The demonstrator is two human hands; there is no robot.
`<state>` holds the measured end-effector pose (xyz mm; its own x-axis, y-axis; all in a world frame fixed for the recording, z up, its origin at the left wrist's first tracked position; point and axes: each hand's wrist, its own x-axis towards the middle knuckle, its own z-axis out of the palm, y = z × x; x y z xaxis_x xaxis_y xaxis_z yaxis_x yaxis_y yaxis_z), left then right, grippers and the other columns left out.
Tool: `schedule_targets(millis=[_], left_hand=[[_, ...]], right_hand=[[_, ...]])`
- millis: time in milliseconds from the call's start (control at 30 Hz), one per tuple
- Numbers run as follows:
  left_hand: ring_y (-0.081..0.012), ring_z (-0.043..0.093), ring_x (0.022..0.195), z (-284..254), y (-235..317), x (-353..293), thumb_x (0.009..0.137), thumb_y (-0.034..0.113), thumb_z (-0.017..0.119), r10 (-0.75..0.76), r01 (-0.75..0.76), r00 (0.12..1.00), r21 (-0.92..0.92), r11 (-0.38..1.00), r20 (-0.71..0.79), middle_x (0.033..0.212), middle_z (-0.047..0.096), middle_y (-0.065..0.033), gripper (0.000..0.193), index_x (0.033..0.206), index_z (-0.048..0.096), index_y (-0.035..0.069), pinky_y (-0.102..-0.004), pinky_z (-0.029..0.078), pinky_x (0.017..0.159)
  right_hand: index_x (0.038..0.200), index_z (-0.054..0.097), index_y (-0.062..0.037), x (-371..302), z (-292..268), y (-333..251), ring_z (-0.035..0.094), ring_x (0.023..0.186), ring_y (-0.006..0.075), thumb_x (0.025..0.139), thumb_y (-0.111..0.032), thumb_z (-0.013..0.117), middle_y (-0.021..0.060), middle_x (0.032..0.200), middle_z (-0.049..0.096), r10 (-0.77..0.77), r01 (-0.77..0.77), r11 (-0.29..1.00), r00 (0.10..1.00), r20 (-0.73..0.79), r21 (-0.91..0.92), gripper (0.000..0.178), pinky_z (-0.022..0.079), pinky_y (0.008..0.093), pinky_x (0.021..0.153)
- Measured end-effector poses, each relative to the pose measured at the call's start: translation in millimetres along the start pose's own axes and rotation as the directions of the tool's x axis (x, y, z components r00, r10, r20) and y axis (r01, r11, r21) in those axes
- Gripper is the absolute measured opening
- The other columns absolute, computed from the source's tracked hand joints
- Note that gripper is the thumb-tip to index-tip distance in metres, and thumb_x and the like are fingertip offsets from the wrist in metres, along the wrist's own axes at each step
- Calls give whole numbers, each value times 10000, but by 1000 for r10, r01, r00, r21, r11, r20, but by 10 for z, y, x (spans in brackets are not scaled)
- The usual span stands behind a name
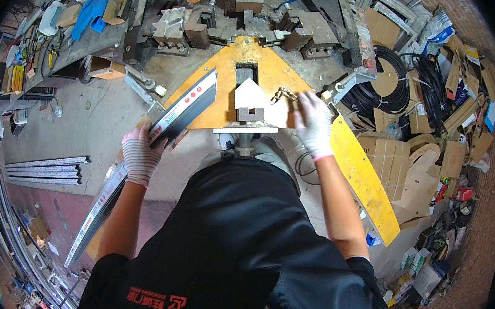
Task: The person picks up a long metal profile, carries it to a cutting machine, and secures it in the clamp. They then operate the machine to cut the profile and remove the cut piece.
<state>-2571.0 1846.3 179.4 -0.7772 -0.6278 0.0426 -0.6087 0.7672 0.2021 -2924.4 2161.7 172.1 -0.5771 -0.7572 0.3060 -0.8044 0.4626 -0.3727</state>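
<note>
My left hand, in a striped knit glove, is closed around a long metal profile with a printed protective film. The profile slants from the lower left, and its far end rests over the yellow angled work plate. My right hand, gloved too, lies over the right side of this plate with its fingers stretched out. Close to its fingertips are small brownish metal pieces; whether the fingers touch them I cannot tell. Between my hands stand a white pointed block and a dark notched metal block.
Heavy metal clamps stand behind the plate. A yellow side arm stretches to the lower right. Several profiles lie on the floor at left. Coiled black hose and cardboard crowd the right. A cluttered bench is at far left.
</note>
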Motion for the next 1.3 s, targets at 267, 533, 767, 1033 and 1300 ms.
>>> schedule_targets(millis=[267, 533, 767, 1033, 1300], left_hand=[[-380, 594, 1089, -163, -137, -431, 740, 381, 840, -118, 118, 991, 1, 993, -68, 1135, 658, -151, 689, 1307, 585, 82, -540, 402, 1050], [-368, 500, 1292, -22, 156, -795, 849, 441, 754, -13, 23, 934, 24, 999, -358, 1337, 560, -142, 669, 1375, 553, 81, -605, 301, 1158], [-399, 512, 1285, -73, 409, -763, 868, 172, 742, -99, 14, 954, -286, 958, -284, 1351, 563, -208, 537, 1350, 557, 25, -532, 358, 1131], [-262, 665, 897, -202, 282, -1035, 904, 12, 708, -271, 185, 946, -390, 902, -178, 1033, 676, -144, 282, 1178, 644, 2, -358, 546, 806], [-159, 662, 865, 390, 411, -2273, 971, 101, 685, -688, 717, 665, -504, 481, 290, 1011, 723, -98, 192, 1124, 674, -14, -323, 557, 833]], right_hand=[[1255, 647, -65, 252, 162, -138, 617, 955, 383, 826, -45, 655, 180, 1018, 645, 2, -1, 999, 999, 40, -36, 429, 499, 462, 858], [1329, 598, -38, -749, -472, 566, 613, 1035, 380, 796, -59, 683, 196, 1102, 624, 411, -420, 889, 908, -88, -182, 540, 506, 452, 929], [1354, 596, -58, -812, -678, 1130, 558, 1184, 403, 865, -133, 660, 220, 1285, 592, 284, -301, 933, 952, -111, -199, 498, 455, 455, 1047], [1358, 593, -126, 584, -454, 2765, 597, 1179, 355, 895, -243, 681, 151, 1339, 586, 393, -396, 848, 916, -82, -353, 486, 498, 443, 998], [1141, 676, -91, 1348, -143, 3406, 659, 935, 439, 886, -193, 686, 215, 1205, 599, 391, -365, 901, 917, 76, -236, 274, 548, 501, 818]])
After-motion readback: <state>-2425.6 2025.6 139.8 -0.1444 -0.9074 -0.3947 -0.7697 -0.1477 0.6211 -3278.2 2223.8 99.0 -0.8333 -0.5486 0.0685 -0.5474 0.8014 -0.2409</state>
